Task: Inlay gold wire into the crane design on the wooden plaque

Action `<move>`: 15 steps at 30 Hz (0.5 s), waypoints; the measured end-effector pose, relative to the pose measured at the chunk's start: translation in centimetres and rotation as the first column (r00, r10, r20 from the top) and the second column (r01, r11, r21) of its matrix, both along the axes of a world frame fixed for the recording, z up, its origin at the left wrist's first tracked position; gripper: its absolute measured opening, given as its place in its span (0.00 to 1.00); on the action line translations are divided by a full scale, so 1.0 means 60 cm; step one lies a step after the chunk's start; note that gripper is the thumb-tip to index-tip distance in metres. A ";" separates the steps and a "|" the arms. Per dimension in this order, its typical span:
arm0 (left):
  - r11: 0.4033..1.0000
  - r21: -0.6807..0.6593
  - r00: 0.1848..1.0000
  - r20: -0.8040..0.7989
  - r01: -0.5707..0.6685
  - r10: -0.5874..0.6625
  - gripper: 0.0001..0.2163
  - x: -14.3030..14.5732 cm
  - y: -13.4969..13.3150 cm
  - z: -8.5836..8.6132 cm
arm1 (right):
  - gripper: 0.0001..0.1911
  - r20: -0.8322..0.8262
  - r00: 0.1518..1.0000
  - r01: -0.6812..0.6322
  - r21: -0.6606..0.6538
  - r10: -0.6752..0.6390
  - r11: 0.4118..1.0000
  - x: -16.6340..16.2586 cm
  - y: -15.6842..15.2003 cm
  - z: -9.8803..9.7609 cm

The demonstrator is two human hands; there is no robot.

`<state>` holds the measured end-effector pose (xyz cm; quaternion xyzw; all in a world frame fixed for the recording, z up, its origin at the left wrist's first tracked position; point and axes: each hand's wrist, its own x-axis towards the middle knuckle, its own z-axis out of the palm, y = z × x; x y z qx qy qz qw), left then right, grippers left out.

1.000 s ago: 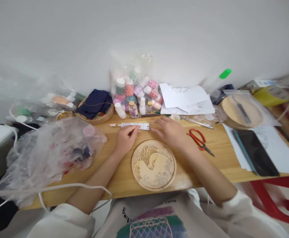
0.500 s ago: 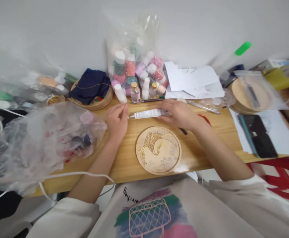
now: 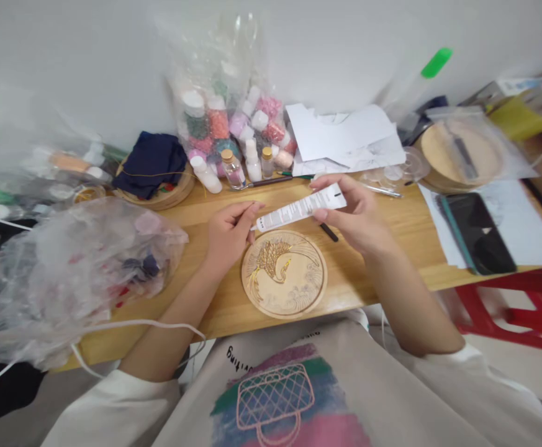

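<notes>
My right hand point(image 3: 354, 214) grips a white glue tube point(image 3: 301, 210) with black print, lifted off the table and tilted with its nozzle toward the left. My left hand point(image 3: 228, 233) has its fingers pinched on the tube's nozzle end. Just below both hands lies a round wooden plaque point(image 3: 284, 273) with a gold crane design, on the wooden table point(image 3: 368, 273).
A clear bag of bead jars point(image 3: 226, 124) and small bottles point(image 3: 233, 169) stand at the back. A crumpled plastic bag point(image 3: 79, 267) lies left, a hoop with navy cloth point(image 3: 152, 167) behind it. White papers point(image 3: 345, 139), a phone point(image 3: 478, 233) and a bagged wooden disc point(image 3: 459, 152) sit right.
The tube went from lying on the table to held up by my right hand, tilted above the plaque. My left hand moved to its nozzle. The view shifted left and down.
</notes>
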<state>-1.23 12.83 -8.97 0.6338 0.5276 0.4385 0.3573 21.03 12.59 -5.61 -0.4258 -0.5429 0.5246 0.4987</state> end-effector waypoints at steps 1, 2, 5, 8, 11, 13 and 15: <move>1.000 -0.009 1.000 0.007 0.017 -0.017 0.18 0.008 0.002 0.008 | 0.22 -0.088 0.996 -0.021 -0.073 0.015 0.997 -0.011 -0.008 -0.001; 0.999 -0.016 0.999 0.012 0.034 -0.034 0.17 0.017 0.005 0.015 | 0.23 -0.144 0.989 -0.055 -0.132 0.036 0.990 -0.023 -0.014 -0.002; 0.994 -0.026 0.994 0.025 0.104 -0.103 0.15 0.045 0.020 0.027 | 0.20 -0.146 0.983 0.086 -0.185 -0.114 0.979 -0.049 -0.026 -0.007; 0.988 -0.045 0.987 0.057 0.151 -0.148 0.12 0.064 0.042 0.016 | 0.17 -0.123 0.888 0.419 -0.177 -0.443 0.890 -0.048 -0.028 -0.016; 0.974 -0.076 0.975 0.079 0.213 -0.207 0.11 0.075 0.060 -0.012 | 0.19 -0.049 0.811 0.566 -0.189 -0.583 0.803 -0.040 -0.028 -0.031; 0.963 -0.084 0.965 0.084 0.255 -0.248 0.12 0.079 0.065 -0.030 | 0.20 0.028 0.826 0.555 -0.220 -0.563 0.803 -0.042 -0.031 -0.044; 0.959 -0.080 0.959 0.099 0.273 -0.265 0.13 0.082 0.064 -0.041 | 0.20 0.069 0.852 0.517 -0.261 -0.519 0.815 -0.050 -0.037 -0.059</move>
